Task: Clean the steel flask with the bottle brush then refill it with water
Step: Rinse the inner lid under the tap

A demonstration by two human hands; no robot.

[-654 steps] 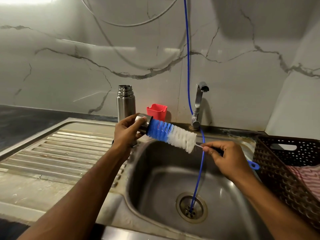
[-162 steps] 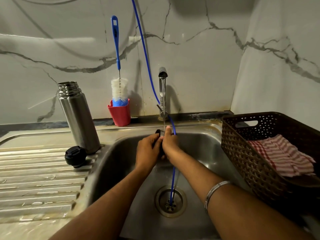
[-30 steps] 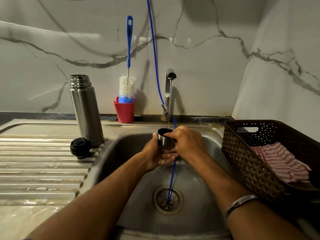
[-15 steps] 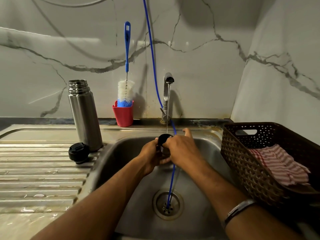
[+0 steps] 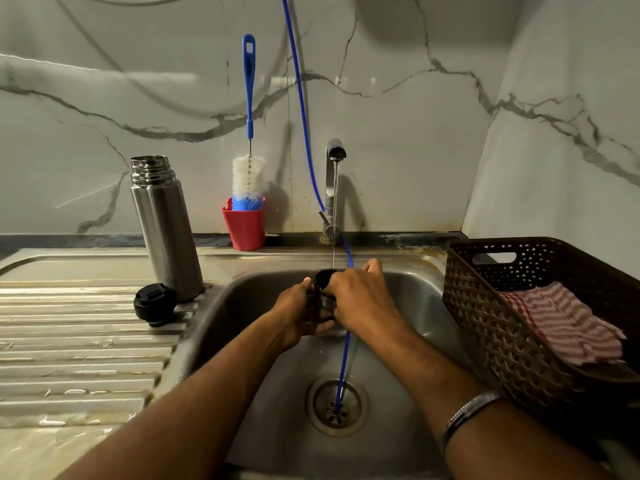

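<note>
Over the steel sink basin [image 5: 408,306], both hands clasp a small dark-rimmed steel cup [image 5: 323,277] under the tap's [image 5: 334,157] thin stream: left hand [image 5: 301,315] cradling it, right hand [image 5: 360,299] curled over. The tall, open steel flask [image 5: 164,226] stands upright on the drainboard [image 5: 79,344]; the blue-handled white bottle brush [image 5: 248,168] sits in a red holder [image 5: 245,225].

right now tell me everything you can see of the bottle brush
The bottle brush stands upright, head down, in the red cup at the wall behind the sink. It has a long blue plastic handle with a slot at the top, a twisted wire stem, and white bristles turning blue inside the cup. No hand touches it.
</note>
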